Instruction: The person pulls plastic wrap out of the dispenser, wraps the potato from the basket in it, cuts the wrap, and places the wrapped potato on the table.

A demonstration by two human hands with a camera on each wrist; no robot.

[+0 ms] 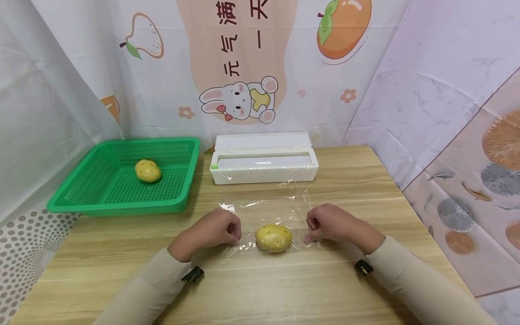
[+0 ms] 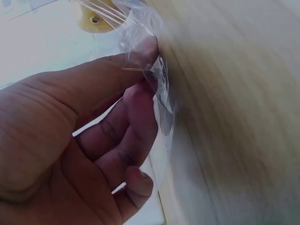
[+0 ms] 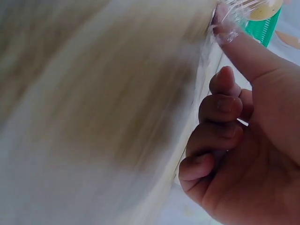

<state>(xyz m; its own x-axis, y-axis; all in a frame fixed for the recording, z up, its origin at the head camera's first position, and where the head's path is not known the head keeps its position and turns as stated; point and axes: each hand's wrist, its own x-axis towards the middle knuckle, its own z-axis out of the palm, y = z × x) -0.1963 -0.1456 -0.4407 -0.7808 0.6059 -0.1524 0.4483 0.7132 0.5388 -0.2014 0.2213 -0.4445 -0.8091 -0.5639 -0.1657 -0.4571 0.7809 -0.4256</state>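
Observation:
A yellow potato point(image 1: 274, 238) lies on a sheet of clear plastic wrap point(image 1: 268, 210) spread over the table. My left hand point(image 1: 217, 230) is left of the potato and pinches the near left edge of the wrap; in the left wrist view, the wrap point(image 2: 159, 89) bunches at the thumb and index fingertip. On the other side, my right hand point(image 1: 335, 225) holds the near right edge. The right wrist view shows wrap gathered at the thumb point(image 3: 234, 40), the other fingers curled below. Part of the right fingertips' grip is hidden.
Behind the wrap stands a white plastic wrap box point(image 1: 264, 175), lid raised, with a roll inside. At the back left, a green basket point(image 1: 184, 198) holds another potato point(image 1: 148, 171). Printed curtains point(image 1: 304, 122) hang along the wooden table's point(image 1: 260, 293) back and sides.

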